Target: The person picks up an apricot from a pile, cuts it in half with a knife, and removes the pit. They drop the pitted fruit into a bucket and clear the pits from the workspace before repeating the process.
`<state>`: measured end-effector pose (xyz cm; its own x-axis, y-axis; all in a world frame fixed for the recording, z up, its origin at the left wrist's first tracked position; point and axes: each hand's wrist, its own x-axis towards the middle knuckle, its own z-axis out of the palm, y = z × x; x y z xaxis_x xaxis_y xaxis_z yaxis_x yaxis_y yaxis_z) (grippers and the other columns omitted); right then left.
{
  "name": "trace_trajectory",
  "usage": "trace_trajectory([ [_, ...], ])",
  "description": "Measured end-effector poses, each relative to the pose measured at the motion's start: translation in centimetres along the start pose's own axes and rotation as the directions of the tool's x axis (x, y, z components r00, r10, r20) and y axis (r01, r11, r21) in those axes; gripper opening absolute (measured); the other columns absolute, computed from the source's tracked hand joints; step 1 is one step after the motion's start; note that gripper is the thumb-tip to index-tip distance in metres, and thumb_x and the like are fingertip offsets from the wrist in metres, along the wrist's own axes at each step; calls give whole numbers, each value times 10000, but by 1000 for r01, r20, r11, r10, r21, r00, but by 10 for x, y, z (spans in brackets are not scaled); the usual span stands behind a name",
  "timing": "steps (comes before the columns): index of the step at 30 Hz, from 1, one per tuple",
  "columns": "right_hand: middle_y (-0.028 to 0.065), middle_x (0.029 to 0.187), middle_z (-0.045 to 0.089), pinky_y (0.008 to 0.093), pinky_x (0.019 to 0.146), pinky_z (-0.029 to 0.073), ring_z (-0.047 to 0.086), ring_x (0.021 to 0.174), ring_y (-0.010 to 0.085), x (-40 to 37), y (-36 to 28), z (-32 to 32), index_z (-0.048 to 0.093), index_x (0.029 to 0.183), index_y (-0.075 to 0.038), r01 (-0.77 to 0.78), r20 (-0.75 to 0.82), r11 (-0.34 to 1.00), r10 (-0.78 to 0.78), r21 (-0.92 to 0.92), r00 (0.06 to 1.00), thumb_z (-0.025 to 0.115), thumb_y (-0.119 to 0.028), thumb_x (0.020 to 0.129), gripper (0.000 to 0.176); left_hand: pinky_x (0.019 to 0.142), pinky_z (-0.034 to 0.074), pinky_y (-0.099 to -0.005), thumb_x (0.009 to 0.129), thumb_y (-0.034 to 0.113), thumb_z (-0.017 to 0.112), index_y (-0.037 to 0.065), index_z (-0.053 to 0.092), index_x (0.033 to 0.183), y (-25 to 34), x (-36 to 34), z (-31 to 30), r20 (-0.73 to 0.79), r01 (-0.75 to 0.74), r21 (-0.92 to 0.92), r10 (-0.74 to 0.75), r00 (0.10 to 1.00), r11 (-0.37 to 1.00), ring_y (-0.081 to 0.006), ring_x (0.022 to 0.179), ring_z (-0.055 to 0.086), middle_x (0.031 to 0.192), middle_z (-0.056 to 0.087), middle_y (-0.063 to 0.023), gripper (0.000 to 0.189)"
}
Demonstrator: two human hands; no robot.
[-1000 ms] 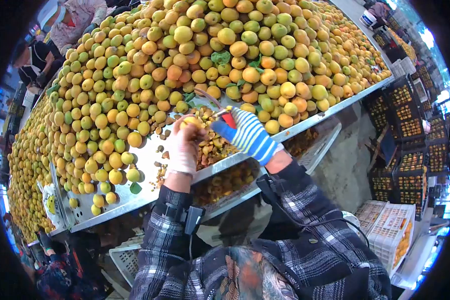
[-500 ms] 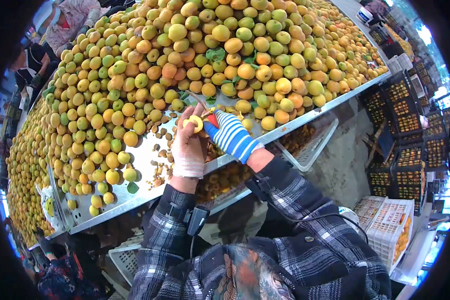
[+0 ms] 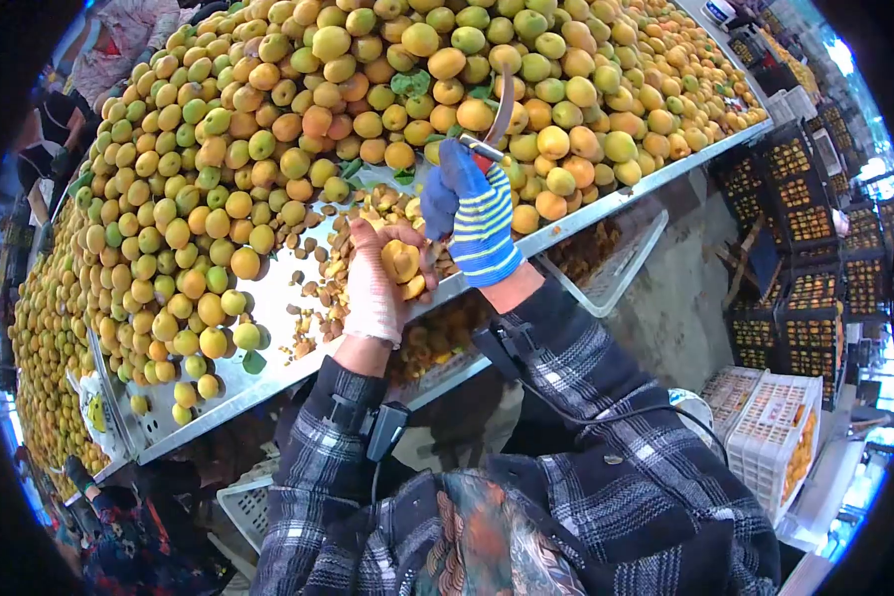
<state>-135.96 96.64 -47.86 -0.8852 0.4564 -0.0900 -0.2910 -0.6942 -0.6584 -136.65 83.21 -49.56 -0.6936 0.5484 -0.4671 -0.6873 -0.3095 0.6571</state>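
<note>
My left hand (image 3: 372, 288), in a pale glove with bare fingertips, is curled around a cut apricot (image 3: 400, 260), its hollow inner side facing up. Another piece of fruit lies just below it in the same palm. My right hand (image 3: 480, 223), in a blue striped glove, is closed on a curved knife (image 3: 505, 111) with a red handle. The blade points up and away, over the apricot pile (image 3: 298, 119). Right of the left hand, my two hands are a little apart. Pits and fruit scraps (image 3: 318, 278) lie on the metal table beside the left hand.
The metal table's edge (image 3: 606, 207) runs diagonally below my hands. Under it sits a crate (image 3: 621, 273) with cut fruit. White crates (image 3: 775, 427) and stacked dark crates (image 3: 810, 328) stand to the right. Other people (image 3: 55, 129) are at the left.
My right hand has drawn away from the left, up and right, with the knife swung outward. The cut apricot in my left hand now shows its hollow face.
</note>
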Motion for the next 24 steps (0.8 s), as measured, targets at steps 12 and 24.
trace_trajectory([
  [12, -52, 716, 593, 204, 501, 412, 512, 592, 5, -14, 1, 22, 639, 872, -40, 303, -8, 844, -342, -443, 940, 635, -175, 888, 136, 338, 370, -269, 908, 667, 324, 104, 476, 929, -13, -5, 25, -196, -21, 63, 33, 980, 998, -174, 457, 537, 626, 540, -50, 584],
  [24, -66, 483, 224, 299, 377, 218, 265, 371, 113, 15, 16, 21, 286, 597, -218, -229, -409, 972, 233, 59, 882, 542, -469, 908, 474, 370, 385, -280, 931, 618, 357, 100, 527, 903, -31, 29, 12, -391, -311, 82, 318, 864, 947, -155, 475, 539, 629, 556, -43, 546],
])
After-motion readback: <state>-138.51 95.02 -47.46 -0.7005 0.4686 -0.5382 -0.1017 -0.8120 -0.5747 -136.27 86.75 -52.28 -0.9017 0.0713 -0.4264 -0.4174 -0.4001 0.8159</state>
